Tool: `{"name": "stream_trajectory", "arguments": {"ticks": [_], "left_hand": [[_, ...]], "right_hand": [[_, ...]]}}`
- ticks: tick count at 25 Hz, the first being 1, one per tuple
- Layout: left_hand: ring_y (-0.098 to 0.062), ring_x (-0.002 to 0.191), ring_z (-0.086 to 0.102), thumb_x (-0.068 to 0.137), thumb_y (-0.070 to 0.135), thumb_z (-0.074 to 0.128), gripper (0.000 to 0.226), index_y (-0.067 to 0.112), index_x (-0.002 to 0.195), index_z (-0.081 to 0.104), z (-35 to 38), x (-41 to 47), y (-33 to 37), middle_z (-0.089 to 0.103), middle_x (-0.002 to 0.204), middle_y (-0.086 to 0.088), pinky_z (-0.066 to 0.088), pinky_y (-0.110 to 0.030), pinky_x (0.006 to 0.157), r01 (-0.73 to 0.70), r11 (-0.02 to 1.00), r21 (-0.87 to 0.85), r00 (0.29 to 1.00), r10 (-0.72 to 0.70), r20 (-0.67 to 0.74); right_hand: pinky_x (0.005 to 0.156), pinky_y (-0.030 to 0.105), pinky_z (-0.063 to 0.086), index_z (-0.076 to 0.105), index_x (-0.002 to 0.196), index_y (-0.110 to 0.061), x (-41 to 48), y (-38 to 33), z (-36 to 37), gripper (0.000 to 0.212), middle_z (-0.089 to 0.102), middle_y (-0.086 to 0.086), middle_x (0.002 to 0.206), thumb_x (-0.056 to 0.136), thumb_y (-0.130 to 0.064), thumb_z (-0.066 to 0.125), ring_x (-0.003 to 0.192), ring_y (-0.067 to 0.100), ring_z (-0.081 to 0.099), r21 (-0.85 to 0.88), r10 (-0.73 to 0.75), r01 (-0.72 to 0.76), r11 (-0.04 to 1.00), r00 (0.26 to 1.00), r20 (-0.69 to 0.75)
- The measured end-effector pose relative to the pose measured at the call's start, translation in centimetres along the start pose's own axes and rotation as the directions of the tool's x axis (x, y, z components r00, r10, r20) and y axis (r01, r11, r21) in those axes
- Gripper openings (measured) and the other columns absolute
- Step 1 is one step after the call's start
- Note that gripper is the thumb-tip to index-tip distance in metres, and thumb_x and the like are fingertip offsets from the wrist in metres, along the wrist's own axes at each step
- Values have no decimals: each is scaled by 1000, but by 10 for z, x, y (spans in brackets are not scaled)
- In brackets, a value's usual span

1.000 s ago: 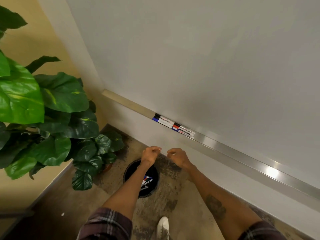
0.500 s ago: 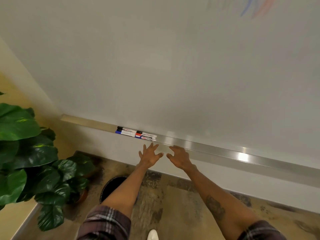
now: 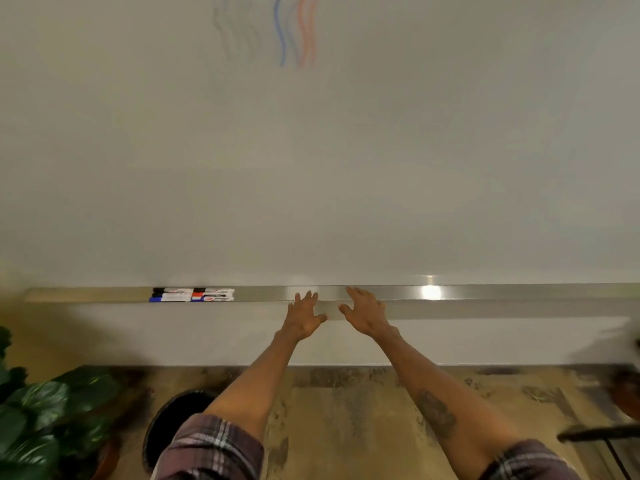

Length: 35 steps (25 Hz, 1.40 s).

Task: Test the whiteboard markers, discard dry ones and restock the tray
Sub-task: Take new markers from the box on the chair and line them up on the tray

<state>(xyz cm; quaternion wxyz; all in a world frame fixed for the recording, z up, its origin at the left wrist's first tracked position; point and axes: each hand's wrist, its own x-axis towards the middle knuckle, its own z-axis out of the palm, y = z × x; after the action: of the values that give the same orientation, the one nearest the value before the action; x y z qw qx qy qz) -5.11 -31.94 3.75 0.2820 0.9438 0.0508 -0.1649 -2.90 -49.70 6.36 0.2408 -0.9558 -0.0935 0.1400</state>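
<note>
Several whiteboard markers (image 3: 192, 294) with black, red and blue caps lie in two rows on the metal tray (image 3: 485, 292) under the whiteboard (image 3: 311, 150). Faint blue and red wavy test lines (image 3: 292, 32) mark the board near the top. My left hand (image 3: 304, 315) and my right hand (image 3: 367, 311) are raised side by side in front of the tray, fingers spread, holding nothing. Both are to the right of the markers, apart from them.
A round black bin (image 3: 173, 424) stands on the floor at lower left, partly hidden by my left sleeve. A large leafy potted plant (image 3: 45, 417) is beside it. A dark chair or stand part (image 3: 602, 436) shows at lower right.
My view swung up and right, so the test lines came into sight and the bin dropped low. Both hands went from fists to spread fingers and rose to the tray.
</note>
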Motion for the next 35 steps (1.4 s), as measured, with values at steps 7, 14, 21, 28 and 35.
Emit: {"name": "stream_trajectory", "arguments": {"ticks": [7, 14, 21, 28, 35], "left_hand": [[-29, 153, -6, 101, 36, 50, 70, 15, 158, 14, 42, 9, 109, 6, 166, -6, -1, -46, 123, -171, 984, 56, 985, 170, 26], [-29, 153, -1, 102, 45, 45, 68, 16, 157, 18, 85, 21, 216, 9, 166, -4, 4, -45, 122, -302, 945, 127, 953, 294, 77], [-30, 153, 4, 101, 48, 45, 63, 21, 155, 28, 142, 24, 314, 14, 165, -3, 11, -51, 123, -425, 892, 155, 904, 409, 127], [-28, 153, 6, 102, 49, 41, 63, 21, 155, 26, 193, 18, 396, 14, 165, -2, 12, -51, 123, -560, 823, 94, 822, 537, 191], [-28, 152, 13, 102, 37, 49, 60, 19, 154, 27, 248, 23, 474, 17, 164, -4, 17, -50, 122, -685, 722, 94, 714, 640, 285]], "right_hand": [[117, 50, 19, 30, 154, -20, -49, 95, -65, 60, 31, 7, 160, 100, -40, 47, 149, 26, 22, 72, 115, -106, 992, 983, -145], [116, 51, 21, 30, 153, -19, -92, 185, -125, 59, 30, 8, 160, 101, -41, 44, 148, 27, 23, 85, 240, -226, 970, 937, -255], [113, 51, 25, 34, 151, -17, -145, 270, -169, 56, 36, 7, 157, 101, -41, 44, 144, 29, 31, 101, 354, -340, 935, 873, -335], [115, 51, 23, 33, 151, -18, -190, 337, -196, 58, 34, 7, 158, 101, -44, 43, 146, 28, 28, 172, 483, -455, 874, 774, -410], [117, 54, 19, 31, 153, -18, -231, 408, -221, 60, 30, 8, 160, 101, -45, 42, 148, 28, 24, 260, 599, -544, 798, 664, -448]]}}
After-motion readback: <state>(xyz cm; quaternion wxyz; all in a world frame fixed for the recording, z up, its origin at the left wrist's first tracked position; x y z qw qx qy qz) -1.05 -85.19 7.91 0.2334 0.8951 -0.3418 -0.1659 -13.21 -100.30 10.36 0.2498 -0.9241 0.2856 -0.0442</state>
